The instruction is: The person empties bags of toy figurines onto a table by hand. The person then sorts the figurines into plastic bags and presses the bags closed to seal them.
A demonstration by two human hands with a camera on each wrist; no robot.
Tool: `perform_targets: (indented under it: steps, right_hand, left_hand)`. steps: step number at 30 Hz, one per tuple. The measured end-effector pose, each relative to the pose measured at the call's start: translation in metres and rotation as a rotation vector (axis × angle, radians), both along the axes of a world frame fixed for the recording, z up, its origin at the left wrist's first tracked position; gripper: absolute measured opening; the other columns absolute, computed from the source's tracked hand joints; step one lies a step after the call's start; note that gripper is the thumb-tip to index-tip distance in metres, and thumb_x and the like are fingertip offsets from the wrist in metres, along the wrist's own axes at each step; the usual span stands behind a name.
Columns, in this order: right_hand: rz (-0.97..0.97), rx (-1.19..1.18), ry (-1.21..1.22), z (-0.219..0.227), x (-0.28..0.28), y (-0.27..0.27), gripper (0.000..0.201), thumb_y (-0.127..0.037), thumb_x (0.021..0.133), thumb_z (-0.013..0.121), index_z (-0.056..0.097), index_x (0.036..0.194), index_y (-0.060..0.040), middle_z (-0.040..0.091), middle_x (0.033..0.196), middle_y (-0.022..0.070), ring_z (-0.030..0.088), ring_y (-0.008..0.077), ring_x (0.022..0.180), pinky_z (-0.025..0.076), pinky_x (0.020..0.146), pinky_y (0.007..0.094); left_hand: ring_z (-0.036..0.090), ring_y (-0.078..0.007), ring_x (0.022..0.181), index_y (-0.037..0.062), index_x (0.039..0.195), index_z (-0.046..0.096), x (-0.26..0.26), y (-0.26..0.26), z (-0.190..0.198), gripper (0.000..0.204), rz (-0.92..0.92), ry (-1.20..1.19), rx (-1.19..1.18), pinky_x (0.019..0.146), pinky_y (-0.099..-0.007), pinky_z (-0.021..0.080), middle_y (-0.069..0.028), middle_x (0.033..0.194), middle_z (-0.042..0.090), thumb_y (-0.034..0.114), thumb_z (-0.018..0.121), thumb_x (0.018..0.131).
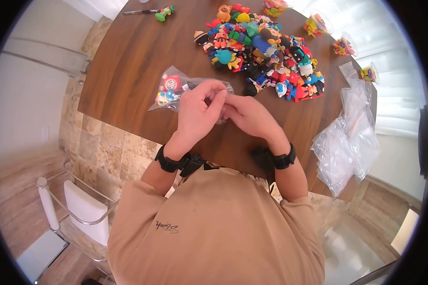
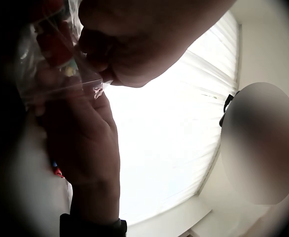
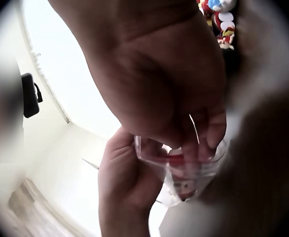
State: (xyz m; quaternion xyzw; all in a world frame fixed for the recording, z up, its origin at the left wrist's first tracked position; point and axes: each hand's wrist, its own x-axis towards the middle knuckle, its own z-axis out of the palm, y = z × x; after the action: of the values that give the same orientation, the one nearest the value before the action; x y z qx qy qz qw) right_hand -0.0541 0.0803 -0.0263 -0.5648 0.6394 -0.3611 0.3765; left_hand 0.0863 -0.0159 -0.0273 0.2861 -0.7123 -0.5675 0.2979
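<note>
A clear plastic zip bag [image 1: 180, 80] lies over the near part of the table, with a red figurine [image 1: 170, 83] and a blue-and-white one with yellow [image 1: 166, 97] inside it. My left hand [image 1: 197, 114] grips the bag's edge from the left. From the other side my right hand [image 1: 252, 114] pinches the same edge, its fingertips meeting the left ones. In the right wrist view the bag's rim [image 3: 149, 157] stands apart around the right fingers [image 3: 214, 131], with something red below them. The left wrist view shows the bag [image 2: 60, 89] dimly between both hands.
A large pile of toy figurines [image 1: 266, 47] sits beyond the hands. Tubs of colourful pieces [image 1: 317, 24] line the far right edge. Empty plastic bags [image 1: 347, 137] are heaped at the right. A pen [image 1: 140, 11] and a green figurine [image 1: 164, 13] lie far left.
</note>
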Motion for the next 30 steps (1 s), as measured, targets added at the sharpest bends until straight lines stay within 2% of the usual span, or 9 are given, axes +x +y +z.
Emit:
perform_targets:
  steps: [2, 4, 5, 7, 10, 20, 26, 28, 30]
  right_hand:
    - [-0.051, 0.028, -0.132, 0.007, -0.012, 0.004, 0.020, -0.012, 0.094, 0.055, 0.063, 0.110, -0.0043, 0.069, 0.090, 0.0169, 0.067, 0.0357, 0.087, 0.053, 0.073, 0.0413]
    - [-0.287, -0.160, 0.184, 0.013, -0.029, 0.007, 0.025, -0.010, 0.092, 0.057, 0.062, 0.116, -0.0054, 0.069, 0.107, 0.0127, 0.067, 0.0335, 0.090, 0.054, 0.074, 0.0400]
    - [-0.288, -0.158, 0.183, 0.017, -0.036, 0.008, 0.025, -0.010, 0.092, 0.057, 0.062, 0.116, -0.0054, 0.069, 0.107, 0.0127, 0.067, 0.0335, 0.090, 0.054, 0.074, 0.0400]
    - [-0.382, -0.269, 0.689, 0.023, -0.047, 0.005, 0.034, -0.007, 0.088, 0.060, 0.060, 0.123, -0.0079, 0.064, 0.122, 0.0081, 0.068, 0.0320, 0.089, 0.055, 0.074, 0.0398]
    - [-0.286, -0.086, 0.811, 0.010, -0.053, 0.002, 0.042, -0.004, 0.085, 0.061, 0.057, 0.127, -0.0082, 0.058, 0.133, 0.0051, 0.068, 0.0315, 0.090, 0.056, 0.074, 0.0405]
    - [-0.214, -0.095, 0.739, 0.023, -0.060, 0.010, 0.050, 0.000, 0.080, 0.063, 0.054, 0.129, -0.0078, 0.056, 0.136, 0.0066, 0.067, 0.0319, 0.093, 0.055, 0.077, 0.0436]
    - [-0.275, -0.137, 0.562, 0.023, -0.057, 0.025, 0.046, -0.001, 0.079, 0.068, 0.056, 0.123, -0.0089, 0.065, 0.118, 0.0092, 0.067, 0.0338, 0.089, 0.055, 0.077, 0.0424]
    - [-0.485, 0.042, 0.367, 0.029, -0.051, 0.027, 0.042, -0.008, 0.080, 0.075, 0.059, 0.118, -0.0082, 0.070, 0.099, 0.0074, 0.069, 0.0236, 0.080, 0.054, 0.072, 0.0338]
    - [-0.547, -0.010, 0.207, 0.020, -0.044, 0.032, 0.042, -0.011, 0.080, 0.078, 0.059, 0.118, -0.0074, 0.069, 0.094, 0.0056, 0.066, 0.0171, 0.078, 0.053, 0.070, 0.0298]
  left_hand:
    - [0.052, -0.0028, 0.055, 0.0008, 0.097, 0.064, -0.002, -0.005, -0.022, 0.007, 0.013, -0.011, -0.035, 0.051, -0.0211, 0.040, 0.0025, 0.064, 0.059, 0.007, 0.063, 0.094]
    - [0.052, -0.0027, 0.054, 0.0007, 0.096, 0.064, -0.003, -0.006, -0.027, 0.006, 0.023, -0.025, -0.066, 0.050, -0.0214, 0.040, 0.0027, 0.063, 0.058, 0.007, 0.063, 0.094]
    - [0.051, -0.0025, 0.053, 0.0008, 0.095, 0.064, -0.004, -0.005, -0.025, 0.006, 0.014, -0.051, -0.108, 0.050, -0.0213, 0.039, 0.0028, 0.062, 0.057, 0.007, 0.062, 0.094]
    - [0.051, -0.0022, 0.053, 0.0009, 0.094, 0.064, -0.006, -0.007, -0.024, 0.006, 0.003, -0.076, -0.154, 0.050, -0.0211, 0.039, 0.0029, 0.062, 0.057, 0.006, 0.062, 0.095]
    - [0.051, -0.0025, 0.053, 0.0008, 0.094, 0.064, -0.006, -0.009, -0.025, 0.006, 0.004, -0.059, -0.096, 0.050, -0.0210, 0.039, 0.0029, 0.062, 0.057, 0.006, 0.062, 0.095]
    - [0.047, -0.0002, 0.059, -0.0003, 0.096, 0.063, -0.032, -0.024, 0.004, 0.007, -0.073, -0.011, 0.003, 0.054, -0.0192, 0.037, 0.0053, 0.066, 0.057, 0.007, 0.062, 0.094]
    - [0.047, 0.0007, 0.059, -0.0001, 0.097, 0.063, -0.045, -0.033, -0.003, 0.008, -0.160, 0.041, 0.068, 0.053, -0.0189, 0.037, 0.0050, 0.069, 0.059, 0.008, 0.063, 0.095]
    - [0.047, 0.0011, 0.059, 0.0000, 0.099, 0.063, -0.044, -0.031, -0.007, 0.008, -0.188, 0.040, 0.127, 0.053, -0.0187, 0.037, 0.0049, 0.069, 0.059, 0.008, 0.063, 0.095]
    - [0.048, 0.0017, 0.058, 0.0006, 0.103, 0.063, -0.042, -0.027, -0.001, 0.009, -0.184, 0.095, 0.206, 0.052, -0.0182, 0.037, 0.0048, 0.069, 0.061, 0.006, 0.063, 0.095]
